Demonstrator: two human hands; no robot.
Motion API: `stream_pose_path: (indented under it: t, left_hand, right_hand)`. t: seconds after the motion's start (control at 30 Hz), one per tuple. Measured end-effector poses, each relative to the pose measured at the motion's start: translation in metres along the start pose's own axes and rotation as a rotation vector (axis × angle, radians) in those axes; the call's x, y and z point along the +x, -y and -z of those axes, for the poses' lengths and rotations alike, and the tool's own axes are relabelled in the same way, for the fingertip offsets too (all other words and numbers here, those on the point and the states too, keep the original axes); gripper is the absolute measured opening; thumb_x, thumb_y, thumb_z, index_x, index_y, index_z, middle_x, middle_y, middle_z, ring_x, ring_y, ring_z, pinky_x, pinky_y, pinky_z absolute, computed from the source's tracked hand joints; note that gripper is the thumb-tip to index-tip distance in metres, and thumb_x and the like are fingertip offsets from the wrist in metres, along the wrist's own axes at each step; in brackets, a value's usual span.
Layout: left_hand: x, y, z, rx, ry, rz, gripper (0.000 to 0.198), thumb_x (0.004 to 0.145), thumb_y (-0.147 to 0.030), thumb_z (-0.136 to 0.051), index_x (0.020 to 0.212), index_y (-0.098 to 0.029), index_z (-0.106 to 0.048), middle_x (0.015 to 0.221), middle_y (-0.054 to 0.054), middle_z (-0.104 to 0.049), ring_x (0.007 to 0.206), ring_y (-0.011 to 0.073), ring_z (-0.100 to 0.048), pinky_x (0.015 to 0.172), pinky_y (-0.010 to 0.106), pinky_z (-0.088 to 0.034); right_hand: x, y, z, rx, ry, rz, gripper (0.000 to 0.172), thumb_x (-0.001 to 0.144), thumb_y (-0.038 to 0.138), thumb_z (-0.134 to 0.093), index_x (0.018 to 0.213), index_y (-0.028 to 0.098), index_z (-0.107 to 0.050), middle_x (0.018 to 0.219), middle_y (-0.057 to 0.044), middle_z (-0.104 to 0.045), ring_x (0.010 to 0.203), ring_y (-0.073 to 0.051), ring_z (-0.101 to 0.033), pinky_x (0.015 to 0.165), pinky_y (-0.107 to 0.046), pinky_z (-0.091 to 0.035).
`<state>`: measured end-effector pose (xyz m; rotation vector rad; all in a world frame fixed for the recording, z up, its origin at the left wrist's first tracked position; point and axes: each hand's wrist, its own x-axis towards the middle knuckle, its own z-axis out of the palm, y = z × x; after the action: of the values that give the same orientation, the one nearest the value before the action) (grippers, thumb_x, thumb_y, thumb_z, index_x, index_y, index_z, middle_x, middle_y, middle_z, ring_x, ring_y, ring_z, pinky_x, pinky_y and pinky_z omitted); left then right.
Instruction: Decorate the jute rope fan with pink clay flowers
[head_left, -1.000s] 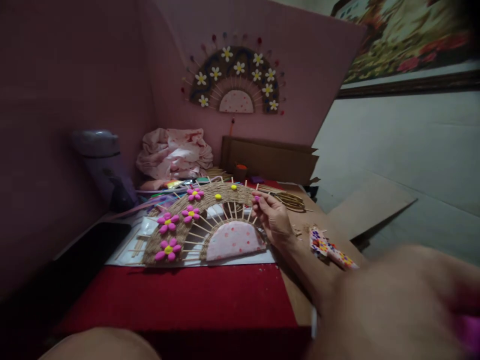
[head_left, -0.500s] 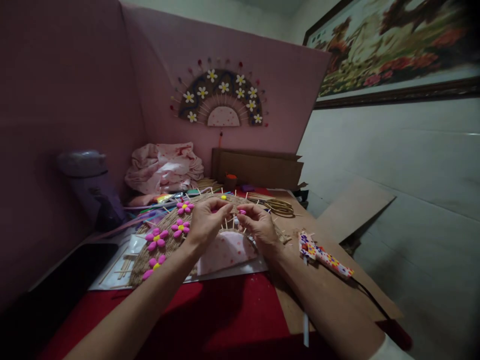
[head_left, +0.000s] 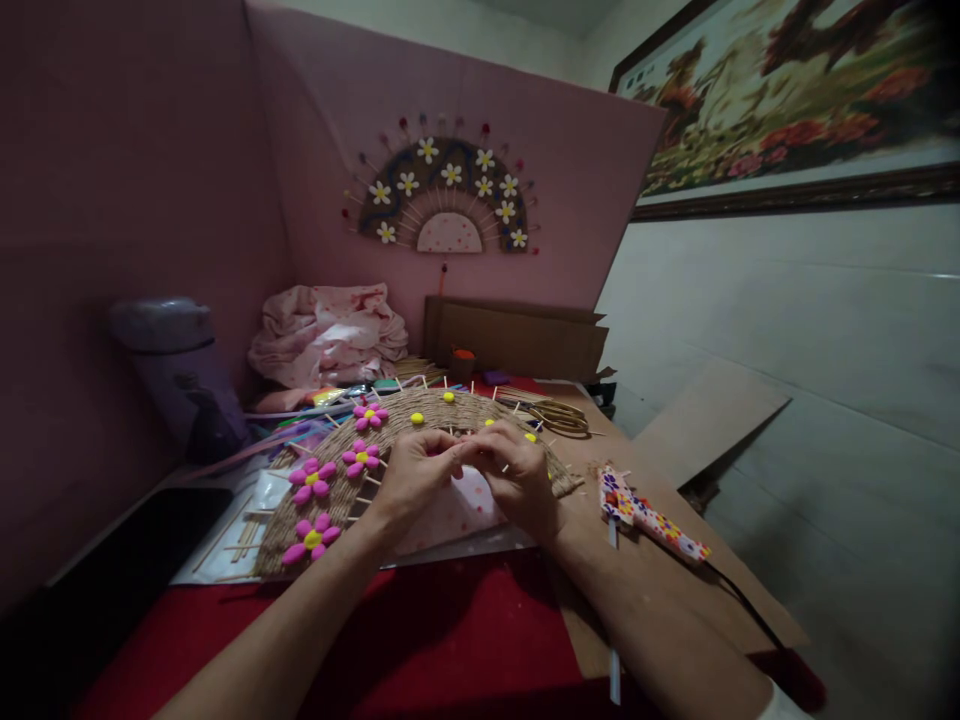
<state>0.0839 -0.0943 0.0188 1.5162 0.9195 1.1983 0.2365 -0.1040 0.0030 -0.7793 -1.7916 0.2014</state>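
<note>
My left hand (head_left: 421, 475) and my right hand (head_left: 520, 475) meet above a half-round fan (head_left: 420, 400) wrapped in brown twine, their fingertips pinched together. The pink clay seen in my right fingers a moment earlier is mostly hidden between them now; I cannot make out what my left fingers hold. Pink clay flowers (head_left: 313, 480) with yellow centres line the fan's left side. Yellow clay dots (head_left: 417, 418) sit along its top and right. Below my hands, the fan's pale pink spotted base (head_left: 450, 525) shows. Thin sticks poke out around the edge.
A flower-patterned glue gun (head_left: 652, 520) lies on cardboard at the right, with its cord trailing. Brown cord coils (head_left: 559, 415) and scissors lie behind. A finished fan (head_left: 450, 190) hangs on the pink panel. Pink cloth (head_left: 330, 335) and a purple bottle (head_left: 180, 380) stand at left.
My hands have come together and moved slightly lower, so their fingertips now touch. The pink clay and a whitish bit by my right fingers are covered. More yellow dots show.
</note>
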Motion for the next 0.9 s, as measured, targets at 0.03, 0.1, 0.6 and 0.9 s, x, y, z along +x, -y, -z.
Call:
stream_pose_path:
  t: [0.03, 0.1, 0.6, 0.9]
  left_hand:
    - [-0.0005, 0.0005, 0.0004, -0.057, 0.026, 0.047, 0.032, 0.068, -0.043, -0.069, 0.064, -0.012, -0.066, 0.051, -0.001, -0.052, 0.044, 0.0061, -0.039, 0.042, 0.018, -0.028]
    - [-0.0011, 0.0003, 0.0014, -0.170, 0.081, 0.107, 0.033, 0.070, -0.044, -0.068, 0.064, -0.012, -0.063, 0.049, -0.003, -0.048, 0.040, 0.0042, -0.033, 0.039, 0.018, -0.022]
    - [-0.0049, -0.0076, 0.0026, -0.381, 0.179, 0.180, 0.034, 0.064, -0.042, -0.075, 0.064, -0.012, -0.059, 0.047, -0.003, -0.050, 0.037, 0.0032, -0.034, 0.037, 0.018, -0.020]
    - [-0.0059, -0.0047, 0.0014, -0.390, 0.169, 0.200, 0.035, 0.064, -0.042, -0.075, 0.062, -0.011, -0.057, 0.048, -0.001, -0.055, 0.036, 0.0038, -0.039, 0.037, 0.017, -0.024]
  right_hand:
    - [0.0004, 0.0002, 0.0005, -0.013, 0.002, 0.016, 0.020, 0.083, 0.018, -0.060, 0.100, 0.026, -0.066, 0.084, -0.003, -0.060, 0.076, -0.015, -0.057, 0.066, -0.028, -0.046]
    - [0.0012, 0.0003, 0.0010, -0.029, -0.015, 0.046, 0.023, 0.082, 0.019, -0.061, 0.104, 0.025, -0.064, 0.082, -0.002, -0.059, 0.074, -0.015, -0.056, 0.065, -0.028, -0.046]
    - [0.0029, 0.0054, 0.0009, 0.015, -0.049, 0.099, 0.014, 0.081, 0.018, -0.064, 0.094, 0.022, -0.065, 0.081, -0.002, -0.056, 0.071, -0.013, -0.054, 0.061, -0.025, -0.046]
    - [0.0021, 0.0051, 0.0020, -0.001, -0.067, 0.110, 0.009, 0.081, 0.020, -0.063, 0.090, 0.022, -0.066, 0.081, -0.003, -0.058, 0.073, -0.014, -0.055, 0.063, -0.026, -0.046]
